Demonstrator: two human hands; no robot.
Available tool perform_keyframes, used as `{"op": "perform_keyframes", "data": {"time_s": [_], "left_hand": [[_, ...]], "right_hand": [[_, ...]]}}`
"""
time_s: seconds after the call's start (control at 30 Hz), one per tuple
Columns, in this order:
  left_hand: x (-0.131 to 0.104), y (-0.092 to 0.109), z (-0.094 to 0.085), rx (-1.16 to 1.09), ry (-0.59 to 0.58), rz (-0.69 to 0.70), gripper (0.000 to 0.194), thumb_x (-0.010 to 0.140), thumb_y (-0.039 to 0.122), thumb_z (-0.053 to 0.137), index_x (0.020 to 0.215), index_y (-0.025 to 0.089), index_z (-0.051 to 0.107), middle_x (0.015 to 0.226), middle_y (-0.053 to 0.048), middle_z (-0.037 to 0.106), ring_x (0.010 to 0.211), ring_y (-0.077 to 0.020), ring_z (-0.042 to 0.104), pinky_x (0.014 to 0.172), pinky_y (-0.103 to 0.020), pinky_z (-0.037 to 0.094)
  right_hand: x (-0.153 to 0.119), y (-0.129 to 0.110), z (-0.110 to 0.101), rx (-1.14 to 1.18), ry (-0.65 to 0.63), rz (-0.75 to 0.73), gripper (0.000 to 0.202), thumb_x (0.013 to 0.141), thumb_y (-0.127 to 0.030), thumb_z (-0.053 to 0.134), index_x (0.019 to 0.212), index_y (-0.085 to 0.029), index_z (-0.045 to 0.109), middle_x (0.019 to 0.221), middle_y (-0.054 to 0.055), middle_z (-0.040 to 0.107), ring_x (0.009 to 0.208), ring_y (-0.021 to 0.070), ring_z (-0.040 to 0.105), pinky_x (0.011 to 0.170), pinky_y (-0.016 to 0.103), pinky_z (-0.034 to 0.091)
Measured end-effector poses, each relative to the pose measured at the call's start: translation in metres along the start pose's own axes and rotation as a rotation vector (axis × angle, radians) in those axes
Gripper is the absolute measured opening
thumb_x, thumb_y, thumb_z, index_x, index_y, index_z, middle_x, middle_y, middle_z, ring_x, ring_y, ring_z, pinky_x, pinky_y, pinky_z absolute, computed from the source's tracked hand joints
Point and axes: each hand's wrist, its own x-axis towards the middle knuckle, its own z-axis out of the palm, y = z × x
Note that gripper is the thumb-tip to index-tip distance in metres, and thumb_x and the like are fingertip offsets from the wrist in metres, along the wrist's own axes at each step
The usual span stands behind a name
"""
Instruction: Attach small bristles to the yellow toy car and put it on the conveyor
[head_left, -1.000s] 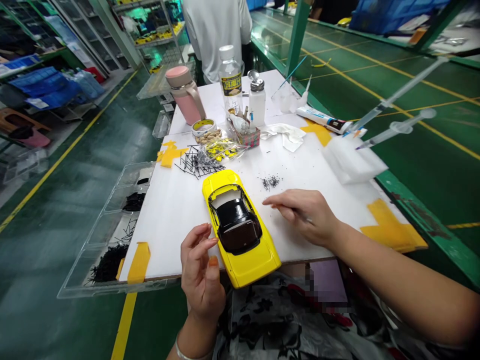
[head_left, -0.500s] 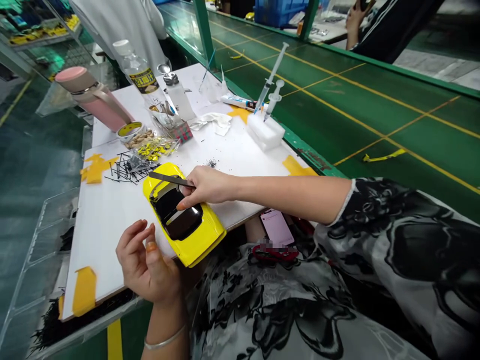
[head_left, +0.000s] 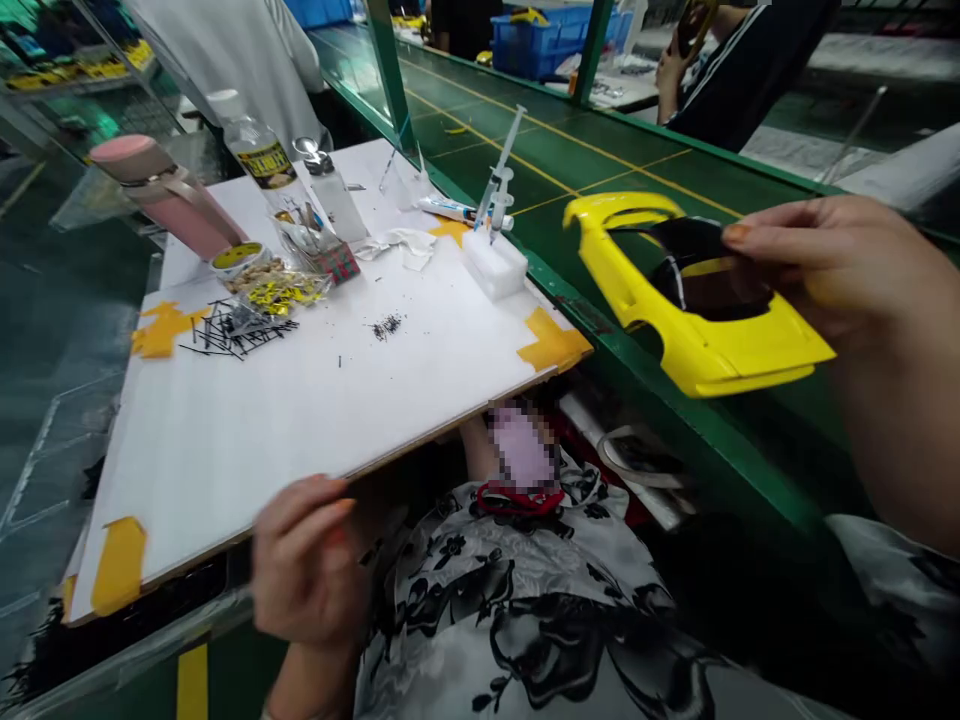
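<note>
In the head view, my right hand (head_left: 847,260) is closed on a yellow toy car body shell (head_left: 739,350) with dark windows. The thumb lies at the cabin's edge, and the other fingers are partly hidden. The shell hangs in the air over the green conveyor, tilted. My left hand (head_left: 311,565), slightly blurred, is loosely curled by the near edge of the white work board (head_left: 300,430), with no object seen in it. On the board lie black specks (head_left: 387,327) and a pile of thin black sticks (head_left: 232,330).
A bag of small yellow parts (head_left: 285,292), a pink flask (head_left: 176,205), a clear bottle (head_left: 266,160) and a metal-topped bottle (head_left: 330,195) stand at the back left. Syringes (head_left: 499,190) stand in a white foam block (head_left: 495,265). The green conveyor (head_left: 442,130) runs along the right.
My right hand has carried the yellow car shell from the board to the right, over the conveyor. The dark flat strip at that hand is out of sight. My left hand stays near the edge.
</note>
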Motion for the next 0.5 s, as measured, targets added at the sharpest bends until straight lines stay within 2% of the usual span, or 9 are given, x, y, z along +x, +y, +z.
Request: {"op": "perform_keyframes", "data": {"time_s": [0.1, 0.13, 0.2, 0.27, 0.37, 0.43, 0.5], "left_hand": [[-0.018, 0.018, 0.021, -0.195, -0.546, 0.130, 0.030, 0.086, 0.005, 0.056, 0.112, 0.019, 0.063, 0.103, -0.008, 0.070, 0.102, -0.0226, 0.066, 0.087, -0.039, 0.058], [-0.023, 0.019, 0.033, -0.209, -0.689, 0.167, 0.031, 0.087, 0.006, 0.056, 0.115, 0.019, 0.062, 0.107, -0.009, 0.070, 0.105, -0.0221, 0.065, 0.089, -0.038, 0.058], [-0.031, 0.017, 0.059, -0.159, -0.867, 0.213, 0.028, 0.090, 0.010, 0.056, 0.117, 0.019, 0.060, 0.116, -0.010, 0.069, 0.116, -0.0243, 0.060, 0.097, -0.039, 0.056], [-0.037, 0.011, 0.084, -0.097, -0.976, 0.229, 0.027, 0.093, 0.016, 0.053, 0.119, 0.018, 0.059, 0.126, -0.010, 0.066, 0.128, -0.0284, 0.053, 0.106, -0.045, 0.051], [-0.044, 0.004, 0.110, -0.037, -1.039, 0.189, 0.027, 0.095, 0.023, 0.051, 0.121, 0.016, 0.056, 0.140, -0.011, 0.058, 0.142, -0.0338, 0.038, 0.112, -0.054, 0.043], [-0.046, 0.002, 0.120, -0.016, -1.063, 0.167, 0.027, 0.096, 0.026, 0.051, 0.121, 0.017, 0.055, 0.145, -0.011, 0.054, 0.147, -0.0348, 0.032, 0.114, -0.057, 0.040], [-0.048, 0.002, 0.128, 0.001, -1.089, 0.161, 0.027, 0.097, 0.028, 0.050, 0.121, 0.017, 0.055, 0.147, -0.010, 0.052, 0.148, -0.0352, 0.029, 0.115, -0.058, 0.038]], "right_hand": [[0.039, 0.046, -0.035, -0.046, 0.167, -0.055, 0.007, 0.081, -0.004, 0.071, 0.087, -0.005, 0.069, 0.102, 0.017, 0.071, 0.069, 0.0068, 0.063, 0.071, 0.030, 0.049], [0.052, 0.062, -0.043, -0.084, 0.225, -0.048, 0.013, 0.079, -0.005, 0.075, 0.091, -0.004, 0.071, 0.109, 0.021, 0.071, 0.070, 0.0075, 0.063, 0.070, 0.030, 0.049], [0.075, 0.090, -0.054, -0.167, 0.303, 0.014, 0.028, 0.078, -0.010, 0.078, 0.104, -0.002, 0.072, 0.116, 0.025, 0.069, 0.068, 0.0088, 0.062, 0.066, 0.029, 0.048], [0.091, 0.111, -0.063, -0.267, 0.325, 0.069, 0.037, 0.081, -0.014, 0.076, 0.115, -0.002, 0.071, 0.116, 0.026, 0.069, 0.066, 0.0096, 0.061, 0.063, 0.029, 0.047], [0.101, 0.125, -0.075, -0.452, 0.354, 0.110, 0.038, 0.081, -0.023, 0.077, 0.113, -0.003, 0.074, 0.107, 0.025, 0.071, 0.070, 0.0147, 0.061, 0.063, 0.033, 0.042], [0.098, 0.123, -0.081, -0.651, 0.449, 0.049, 0.037, 0.082, -0.031, 0.074, 0.108, -0.005, 0.077, 0.098, 0.023, 0.073, 0.074, 0.0179, 0.062, 0.062, 0.035, 0.038], [0.088, 0.114, -0.081, -0.762, 0.501, -0.124, 0.034, 0.089, -0.034, 0.065, 0.111, -0.010, 0.077, 0.095, 0.019, 0.074, 0.077, 0.0174, 0.063, 0.062, 0.034, 0.035]]}}
